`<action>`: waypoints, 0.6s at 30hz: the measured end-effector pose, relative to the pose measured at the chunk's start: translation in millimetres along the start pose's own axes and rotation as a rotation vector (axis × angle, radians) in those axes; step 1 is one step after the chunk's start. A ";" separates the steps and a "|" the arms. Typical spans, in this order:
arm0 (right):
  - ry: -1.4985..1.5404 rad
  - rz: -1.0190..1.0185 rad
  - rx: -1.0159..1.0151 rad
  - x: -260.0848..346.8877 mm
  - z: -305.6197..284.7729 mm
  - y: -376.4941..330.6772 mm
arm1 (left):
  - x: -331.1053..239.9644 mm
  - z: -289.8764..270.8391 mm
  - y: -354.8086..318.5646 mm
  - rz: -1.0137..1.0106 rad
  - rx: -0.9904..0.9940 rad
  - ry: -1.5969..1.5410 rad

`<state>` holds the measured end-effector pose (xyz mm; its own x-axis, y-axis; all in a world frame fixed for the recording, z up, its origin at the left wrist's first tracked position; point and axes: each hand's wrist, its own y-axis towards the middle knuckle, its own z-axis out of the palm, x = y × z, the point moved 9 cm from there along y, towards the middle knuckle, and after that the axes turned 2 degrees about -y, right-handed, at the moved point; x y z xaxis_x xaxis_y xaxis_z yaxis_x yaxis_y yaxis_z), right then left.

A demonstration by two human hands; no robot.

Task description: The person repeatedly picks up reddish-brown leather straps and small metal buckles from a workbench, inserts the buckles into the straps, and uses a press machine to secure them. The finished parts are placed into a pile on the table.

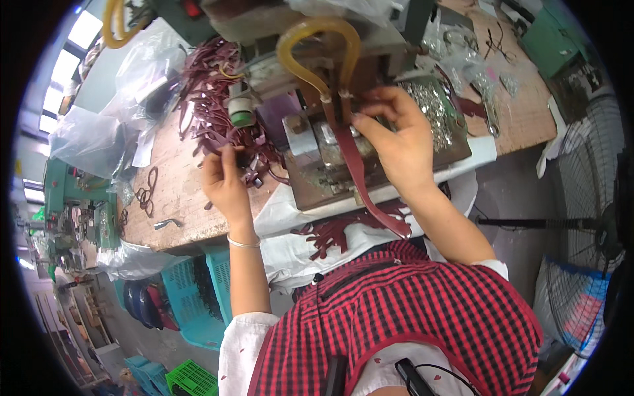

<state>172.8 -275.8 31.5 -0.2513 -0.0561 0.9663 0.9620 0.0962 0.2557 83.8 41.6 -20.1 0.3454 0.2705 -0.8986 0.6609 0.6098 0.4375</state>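
Note:
A long dark red strap (354,165) hangs from the working head of a bench press (304,148) and curves down toward my apron. My right hand (404,145) is at its upper end, thumb and fingers closed round it beside the press head. To the left, my left hand (228,185) has its fingers curled together at the near edge of a heap of dark red straps (214,99). Whatever lies between those fingertips is hard to make out. More dark red straps (330,234) lie across white cloth below the press.
Small shiny metal pieces (422,105) are heaped right of the press. Yellow tubing (320,25) loops over it. Clear plastic bags (99,142) lie on the left of the wooden bench (191,211). A black fan (594,218) stands at right, a turquoise crate (198,317) below left.

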 end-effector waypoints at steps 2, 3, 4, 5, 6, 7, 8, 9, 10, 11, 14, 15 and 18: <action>0.111 0.009 -0.013 -2.7 0.5 5.0 | -55.8 9.0 0.8 0.097 -0.041 -0.082; 0.146 0.008 -0.034 -1.5 -1.9 7.7 | -85.9 15.5 4.2 0.233 -0.036 -0.165; 0.200 0.054 0.003 3.2 4.6 7.7 | -129.1 25.9 4.5 0.376 0.051 -0.289; 0.246 0.095 0.028 10.5 8.1 5.0 | -164.3 44.9 3.3 0.504 0.162 -0.258; 0.296 0.137 0.050 14.6 11.3 2.0 | -183.0 61.2 2.8 0.544 0.221 -0.176; 0.324 0.166 0.064 15.2 17.6 -0.1 | -182.4 65.9 7.5 0.502 0.195 -0.098; 0.312 0.202 0.077 18.2 18.1 -4.0 | -178.9 71.1 13.1 0.459 0.169 -0.022; 0.299 0.237 0.090 23.4 18.0 -9.6 | -177.7 67.6 16.7 0.487 0.165 -0.098; 0.288 0.268 0.088 23.6 14.0 -13.6 | -181.6 70.6 13.7 0.476 0.139 -0.045; 0.307 0.141 0.126 34.4 16.6 -24.4 | -190.6 70.5 4.7 0.521 0.160 -0.093; 0.132 -0.079 0.262 71.8 15.8 -40.8 | -195.7 75.1 -29.1 0.599 0.237 -0.071; 0.171 -0.072 0.249 71.0 15.7 -36.1 | -197.8 82.8 -44.3 0.702 0.287 0.044; 0.256 0.073 0.273 58.7 15.4 -21.9 | -202.0 85.7 -56.7 0.868 0.241 0.213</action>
<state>135.3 -265.8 83.1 -0.1151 -0.2828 0.9522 0.9037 0.3681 0.2186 33.7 -111.4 139.4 0.6699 0.7062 -0.2294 0.3569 -0.0353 0.9335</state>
